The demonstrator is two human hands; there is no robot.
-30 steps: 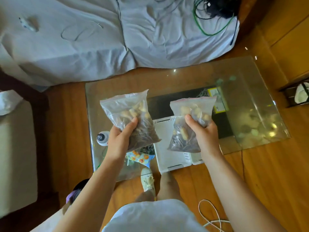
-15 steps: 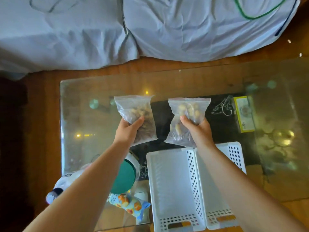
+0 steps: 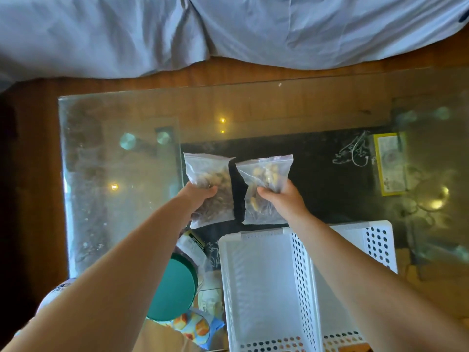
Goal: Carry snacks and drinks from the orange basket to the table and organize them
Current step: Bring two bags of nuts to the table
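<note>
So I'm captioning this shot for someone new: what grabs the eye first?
Two clear zip bags of snacks, the left bag in the left hand and the right bag in the right hand, side by side at the middle of the glass table. Nearer the person stand two white perforated bins, with a teal lid to their left.

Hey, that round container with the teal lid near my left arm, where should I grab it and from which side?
Probably by the sides of the round container with the teal lid, just under the lid, coming straight down from above. The lid faces up, and the white perforated plastic bin stands close on its right. The left forearm hides its left side.
</note>
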